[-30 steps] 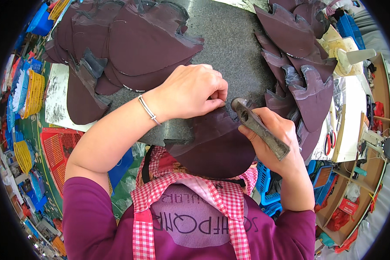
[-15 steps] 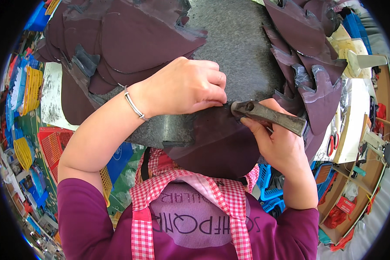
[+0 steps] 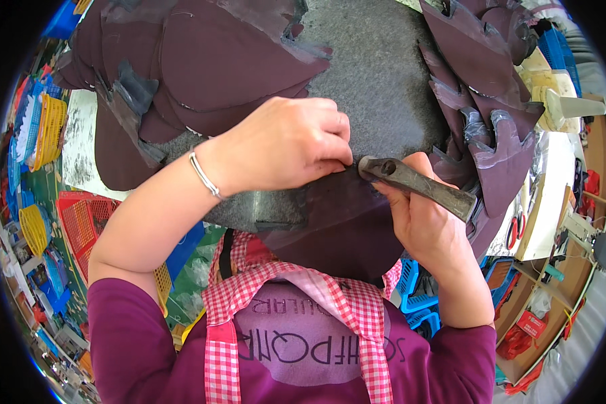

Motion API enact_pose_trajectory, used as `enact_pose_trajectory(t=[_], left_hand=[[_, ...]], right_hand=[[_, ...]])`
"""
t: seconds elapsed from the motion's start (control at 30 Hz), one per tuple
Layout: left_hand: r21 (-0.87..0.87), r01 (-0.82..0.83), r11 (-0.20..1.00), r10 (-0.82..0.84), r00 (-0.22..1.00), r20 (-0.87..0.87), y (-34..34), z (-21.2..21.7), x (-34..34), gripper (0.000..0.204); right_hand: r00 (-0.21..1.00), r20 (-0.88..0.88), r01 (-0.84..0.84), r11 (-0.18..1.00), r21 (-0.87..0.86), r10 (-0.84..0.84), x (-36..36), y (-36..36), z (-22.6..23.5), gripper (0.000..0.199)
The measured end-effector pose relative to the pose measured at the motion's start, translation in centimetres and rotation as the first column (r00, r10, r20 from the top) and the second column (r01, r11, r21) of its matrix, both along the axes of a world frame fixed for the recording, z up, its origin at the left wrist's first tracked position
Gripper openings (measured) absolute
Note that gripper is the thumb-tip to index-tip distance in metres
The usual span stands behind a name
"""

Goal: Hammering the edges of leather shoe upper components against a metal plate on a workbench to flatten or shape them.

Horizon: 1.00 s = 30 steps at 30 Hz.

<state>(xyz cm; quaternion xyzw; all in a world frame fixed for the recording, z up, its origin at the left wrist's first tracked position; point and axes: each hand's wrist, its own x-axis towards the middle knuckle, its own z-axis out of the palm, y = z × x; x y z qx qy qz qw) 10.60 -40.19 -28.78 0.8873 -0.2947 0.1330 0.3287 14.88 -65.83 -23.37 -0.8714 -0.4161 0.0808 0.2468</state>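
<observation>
A dark maroon leather piece (image 3: 347, 229) lies over the near edge of a grey stone slab (image 3: 384, 87) and hangs down toward my apron. My left hand (image 3: 293, 145), a metal bangle on its wrist, is closed with its fingertips pinched at the piece's far edge. In my right hand (image 3: 429, 219) is a hammer (image 3: 424, 187); its long worn metal head slants across the fingers, and the handle is hidden. The round face of the head rests close by my left fingertips, at the leather's edge.
Stacked maroon leather pieces (image 3: 236, 60) cover the slab's left side, and more overlapping pieces (image 3: 468, 60) lie at its right. Red-handled scissors (image 3: 515, 229) lie at the right. A pot with a pale spatula (image 3: 565, 104) stands far right. A red basket (image 3: 81, 225) sits lower left.
The hammer and both hands stay almost in place, with my left fingers shifted very slightly. The view has tilted a little, so the surroundings appear moved.
</observation>
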Motion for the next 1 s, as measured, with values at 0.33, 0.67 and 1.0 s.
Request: enact_pose_trajectory(t=[0.33,0.67,1.0], left_hand=[[-0.057,-0.084,0.995,0.081,0.995,-0.058,-0.9,0.1,-2.3,0.014],[0.044,-0.252,0.967,0.256,0.960,-0.117,-2.0,0.5,-4.6,0.019],[-0.160,-0.304,0.939,0.244,0.917,-0.315,-0.5,0.8,-5.8,0.019]], right_hand=[[1.000,-0.013,0.008,1.000,0.015,-0.008,0.6,0.9,0.3,0.021],[0.998,-0.042,-0.052,0.998,-0.038,0.051,0.4,1.9,0.7,0.016],[0.991,-0.049,-0.124,0.991,-0.046,0.122,0.4,2.7,1.0,0.020]])
